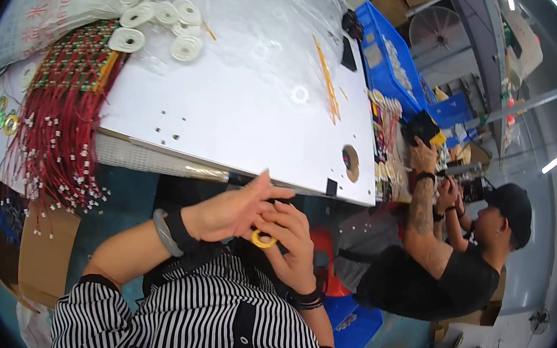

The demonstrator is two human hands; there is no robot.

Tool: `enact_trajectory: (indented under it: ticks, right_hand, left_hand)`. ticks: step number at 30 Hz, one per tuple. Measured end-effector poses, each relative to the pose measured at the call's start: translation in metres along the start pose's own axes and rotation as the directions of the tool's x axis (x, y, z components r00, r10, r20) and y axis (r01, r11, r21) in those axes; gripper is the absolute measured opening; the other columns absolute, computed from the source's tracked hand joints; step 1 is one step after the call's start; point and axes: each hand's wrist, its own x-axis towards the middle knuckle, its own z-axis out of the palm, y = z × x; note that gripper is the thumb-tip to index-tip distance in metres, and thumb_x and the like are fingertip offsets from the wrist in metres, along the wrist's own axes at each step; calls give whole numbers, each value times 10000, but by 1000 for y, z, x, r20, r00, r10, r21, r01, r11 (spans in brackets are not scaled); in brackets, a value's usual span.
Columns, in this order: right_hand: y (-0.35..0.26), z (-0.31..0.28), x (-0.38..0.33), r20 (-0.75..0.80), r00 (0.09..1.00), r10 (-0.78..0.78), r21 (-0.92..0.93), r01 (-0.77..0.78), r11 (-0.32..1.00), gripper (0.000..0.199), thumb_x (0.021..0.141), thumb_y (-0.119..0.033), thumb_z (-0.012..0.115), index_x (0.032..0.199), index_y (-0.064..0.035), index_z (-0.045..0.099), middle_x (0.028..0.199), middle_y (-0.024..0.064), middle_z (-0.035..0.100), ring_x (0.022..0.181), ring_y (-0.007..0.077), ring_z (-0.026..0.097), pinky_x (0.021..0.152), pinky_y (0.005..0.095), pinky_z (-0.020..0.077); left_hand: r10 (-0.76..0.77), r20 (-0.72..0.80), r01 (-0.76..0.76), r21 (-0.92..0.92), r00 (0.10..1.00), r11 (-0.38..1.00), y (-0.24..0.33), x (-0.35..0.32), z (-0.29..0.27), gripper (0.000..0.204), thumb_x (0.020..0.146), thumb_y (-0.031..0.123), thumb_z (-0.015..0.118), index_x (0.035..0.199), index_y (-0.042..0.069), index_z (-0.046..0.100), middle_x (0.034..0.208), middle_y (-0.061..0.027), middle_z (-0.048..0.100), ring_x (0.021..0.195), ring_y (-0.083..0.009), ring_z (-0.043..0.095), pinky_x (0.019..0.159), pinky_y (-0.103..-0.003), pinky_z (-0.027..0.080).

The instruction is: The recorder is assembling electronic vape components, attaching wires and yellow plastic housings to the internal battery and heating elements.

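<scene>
My left hand is in front of the table edge, with its thumb raised and index finger stretched out. Its other fingers meet those of my right hand, which comes in from the lower right. A small yellow ring, looking like a narrow tape roll, sits around a digit of the right hand, close to the left fingertips. Whether the fingers pinch anything else between them is hidden. Both hands are above my striped shirt, just off the white table.
Bundled red wires with white connectors hang over the table's left edge beside yellow and green rings. White coils lie on clear plastic, with orange sticks farther right. A co-worker handles a black-and-yellow object near blue bins.
</scene>
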Motion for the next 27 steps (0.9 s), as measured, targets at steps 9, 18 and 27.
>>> enact_trajectory:
  ticks: [9,18,27]
  right_hand:
    - [-21,4,26,-299,831,469,713,-132,688,201,991,-68,406,985,45,572,904,175,681,815,202,665,778,313,536]
    - [-22,-105,66,-393,816,423,917,383,112,317,1042,-316,348,1158,-48,471,740,14,502,485,72,431,374,209,374]
    - [1,-144,49,-429,868,249,883,344,320,275,1039,-262,369,1188,-33,387,671,56,519,389,81,424,315,191,325]
  left_hand:
    - [373,26,-281,706,927,650,-8,-17,14,795,837,64,689,1485,99,231,1224,-116,549,910,-128,591,721,-244,505]
    - [428,35,-261,836,903,483,19,-44,21,462,886,161,666,1316,78,518,1167,-92,576,922,-119,580,719,-226,510]
    - [624,-163,103,986,764,132,116,-110,72,313,850,142,683,1135,33,615,1034,-80,629,896,-172,611,699,-263,498]
